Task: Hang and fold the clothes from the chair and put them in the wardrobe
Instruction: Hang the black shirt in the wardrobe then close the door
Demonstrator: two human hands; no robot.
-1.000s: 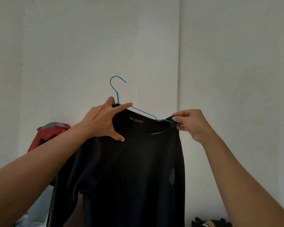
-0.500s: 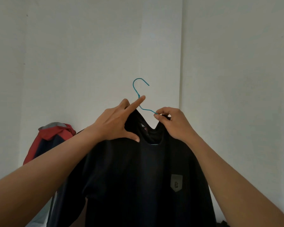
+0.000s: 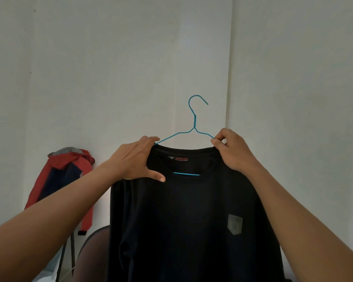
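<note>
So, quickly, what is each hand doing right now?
Left hand: closed, gripping the black shirt at its shoulder, over the blue wire hanger.
Right hand: closed, pinching the shirt's other shoulder against the hanger's wire.

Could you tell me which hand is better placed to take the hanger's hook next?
Probably the right hand: it pinches the thin blue wire hanger nearer the hook, while the left hand grips the black crew-neck shirt at its shoulder.

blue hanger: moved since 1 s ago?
Yes. The blue hanger in the black shirt has shifted right: its hook now stands close to the wall corner, a second ago well left of it.
</note>
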